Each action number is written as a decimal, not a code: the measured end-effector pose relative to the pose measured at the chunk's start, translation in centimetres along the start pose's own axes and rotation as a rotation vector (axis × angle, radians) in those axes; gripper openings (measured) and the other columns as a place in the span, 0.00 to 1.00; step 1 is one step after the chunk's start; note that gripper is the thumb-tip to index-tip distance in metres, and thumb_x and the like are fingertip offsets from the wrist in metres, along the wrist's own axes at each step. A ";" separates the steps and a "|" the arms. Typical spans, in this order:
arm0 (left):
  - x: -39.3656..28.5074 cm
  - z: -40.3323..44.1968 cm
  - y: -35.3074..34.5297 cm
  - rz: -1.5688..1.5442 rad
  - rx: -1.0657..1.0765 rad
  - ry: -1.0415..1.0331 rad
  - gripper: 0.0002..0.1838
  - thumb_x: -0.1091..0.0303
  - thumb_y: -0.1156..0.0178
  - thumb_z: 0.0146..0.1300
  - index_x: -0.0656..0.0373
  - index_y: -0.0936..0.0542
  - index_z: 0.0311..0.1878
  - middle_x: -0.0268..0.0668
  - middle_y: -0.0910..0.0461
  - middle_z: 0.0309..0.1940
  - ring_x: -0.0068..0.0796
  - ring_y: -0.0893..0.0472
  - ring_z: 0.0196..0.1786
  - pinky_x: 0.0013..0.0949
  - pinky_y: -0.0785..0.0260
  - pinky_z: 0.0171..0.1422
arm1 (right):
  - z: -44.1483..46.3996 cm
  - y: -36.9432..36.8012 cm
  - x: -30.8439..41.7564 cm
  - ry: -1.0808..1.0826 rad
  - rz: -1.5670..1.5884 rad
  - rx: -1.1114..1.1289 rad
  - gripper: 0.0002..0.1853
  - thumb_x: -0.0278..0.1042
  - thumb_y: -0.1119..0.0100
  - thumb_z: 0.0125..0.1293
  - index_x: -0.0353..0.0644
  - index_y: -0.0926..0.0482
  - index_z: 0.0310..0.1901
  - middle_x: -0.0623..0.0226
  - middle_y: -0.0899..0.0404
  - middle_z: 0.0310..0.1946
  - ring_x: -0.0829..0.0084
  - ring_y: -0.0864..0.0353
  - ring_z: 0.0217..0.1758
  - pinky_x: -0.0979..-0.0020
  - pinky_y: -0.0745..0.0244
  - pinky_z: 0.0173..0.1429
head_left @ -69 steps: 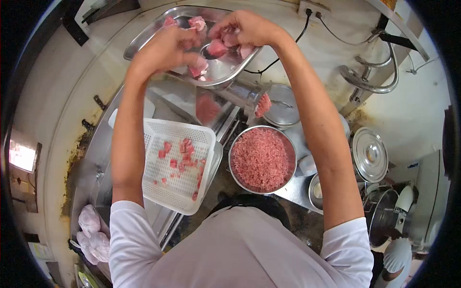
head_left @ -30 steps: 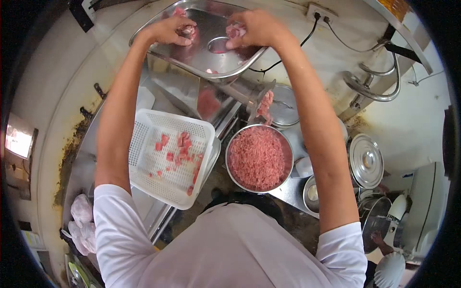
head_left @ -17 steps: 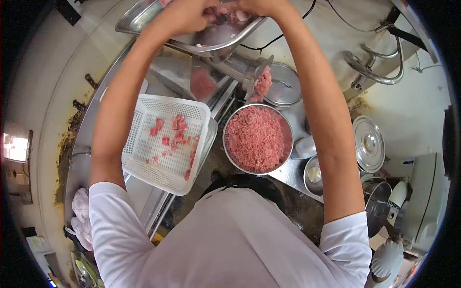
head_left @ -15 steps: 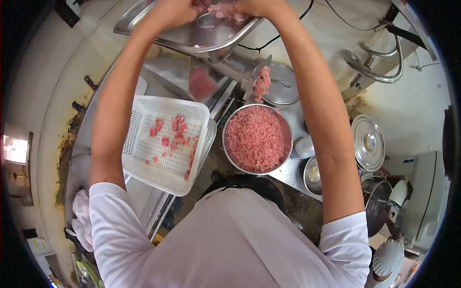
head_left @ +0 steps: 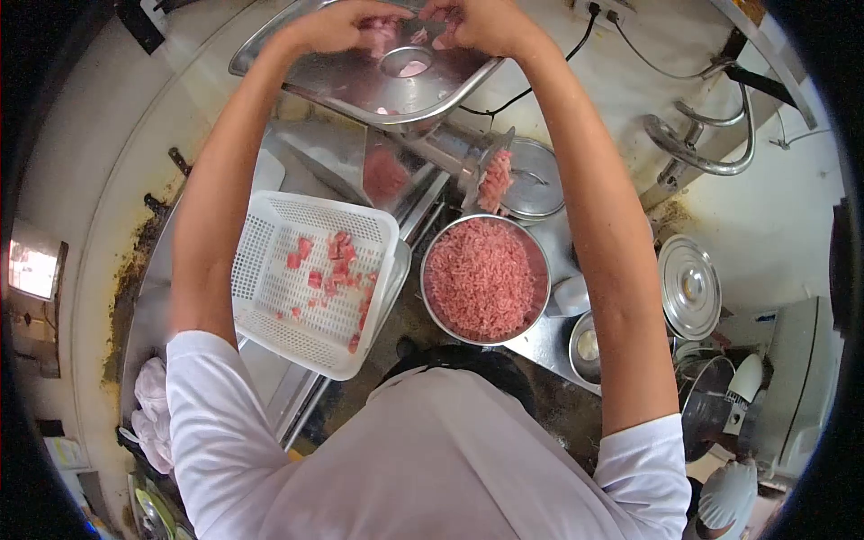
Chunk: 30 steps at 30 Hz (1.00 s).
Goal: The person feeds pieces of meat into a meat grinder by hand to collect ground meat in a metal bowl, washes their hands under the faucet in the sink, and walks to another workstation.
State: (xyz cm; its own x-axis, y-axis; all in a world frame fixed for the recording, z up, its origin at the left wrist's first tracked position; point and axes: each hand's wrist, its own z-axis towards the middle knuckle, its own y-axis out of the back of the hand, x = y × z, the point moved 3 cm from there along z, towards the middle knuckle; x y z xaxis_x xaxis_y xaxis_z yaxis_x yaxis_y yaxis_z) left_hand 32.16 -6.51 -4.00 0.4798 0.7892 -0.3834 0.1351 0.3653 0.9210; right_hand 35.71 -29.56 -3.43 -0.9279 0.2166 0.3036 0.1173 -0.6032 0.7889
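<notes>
My left hand is over the grinder's metal tray, its fingers closed round pieces of raw meat. To its right my right hand curls its fingers at the hole in the tray, with pink meat against them. A piece of meat sits in the round feed hole. Ground meat comes out of the grinder's outlet below. Under the outlet stands a metal bowl heaped with ground meat.
A white perforated basket with several meat cubes lies at the left. Behind the bowl is a lidded pot. At the right are a round lid, a small bowl and a co-worker. Plastic bags lie lower left.
The loose meat in the tray has dwindled, and both hands have moved together near the feed hole. More ground meat hangs at the outlet. The view has shifted slightly.
</notes>
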 end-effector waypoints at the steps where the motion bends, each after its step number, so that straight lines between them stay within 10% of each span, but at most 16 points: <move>1: -2.3 -0.6 -0.7 -0.002 0.004 -0.004 0.36 0.63 0.29 0.60 0.56 0.28 0.72 0.38 0.21 0.61 0.37 0.21 0.59 0.39 0.31 0.68 | -0.3 0.0 0.1 -0.084 -0.010 0.012 0.19 0.28 0.29 0.48 0.33 0.14 0.44 0.45 0.13 0.37 0.52 0.13 0.40 0.58 0.19 0.47; 7: -10.0 -3.5 -1.0 0.047 -0.210 -0.208 0.31 0.63 0.30 0.61 0.55 0.24 0.69 0.38 0.19 0.57 0.32 0.21 0.55 0.38 0.29 0.62 | 0.1 -0.3 0.4 -0.164 0.001 0.205 0.17 0.32 0.29 0.50 0.35 0.13 0.43 0.46 0.13 0.36 0.52 0.14 0.38 0.58 0.20 0.46; 10: -9.7 -4.5 0.6 0.057 -0.636 0.096 0.15 0.64 0.38 0.67 0.62 0.16 0.52 0.39 0.12 0.40 0.33 0.16 0.45 0.38 0.23 0.54 | 0.4 -0.7 -0.1 0.062 0.075 0.226 0.16 0.34 0.29 0.52 0.37 0.13 0.43 0.47 0.13 0.37 0.53 0.14 0.39 0.57 0.21 0.47; 13: -7.6 -4.8 0.5 0.024 0.145 0.031 0.17 0.67 0.34 0.63 0.60 0.16 0.55 0.37 0.14 0.49 0.39 0.18 0.54 0.41 0.29 0.61 | -0.1 0.0 2.0 0.089 0.024 0.253 0.15 0.33 0.30 0.53 0.38 0.13 0.42 0.49 0.13 0.37 0.52 0.15 0.40 0.57 0.22 0.48; 17: -8.4 -3.7 -3.9 0.428 -0.022 -0.277 0.14 0.73 0.38 0.62 0.61 0.16 0.52 0.47 0.15 0.45 0.51 0.18 0.48 0.45 0.25 0.52 | 0.4 -0.7 1.3 0.276 0.026 0.303 0.12 0.30 0.34 0.55 0.39 0.13 0.41 0.52 0.13 0.35 0.54 0.16 0.38 0.59 0.22 0.47; 30: -6.4 0.5 -2.4 0.376 -0.238 -0.127 0.12 0.77 0.36 0.56 0.62 0.15 0.44 0.47 0.14 0.37 0.45 0.15 0.40 0.40 0.25 0.47 | -0.4 0.1 -0.2 0.000 0.039 0.051 0.10 0.29 0.36 0.56 0.36 0.13 0.39 0.50 0.13 0.33 0.61 0.16 0.35 0.61 0.22 0.45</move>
State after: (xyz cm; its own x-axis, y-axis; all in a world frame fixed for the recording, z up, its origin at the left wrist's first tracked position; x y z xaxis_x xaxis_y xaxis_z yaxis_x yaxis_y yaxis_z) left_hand 29.24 -12.68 -3.74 0.5614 0.8275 -0.0005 -0.2646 0.1801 0.9474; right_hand 35.78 -29.95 -3.63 -0.9222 0.1935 0.3347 0.1713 -0.5715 0.8025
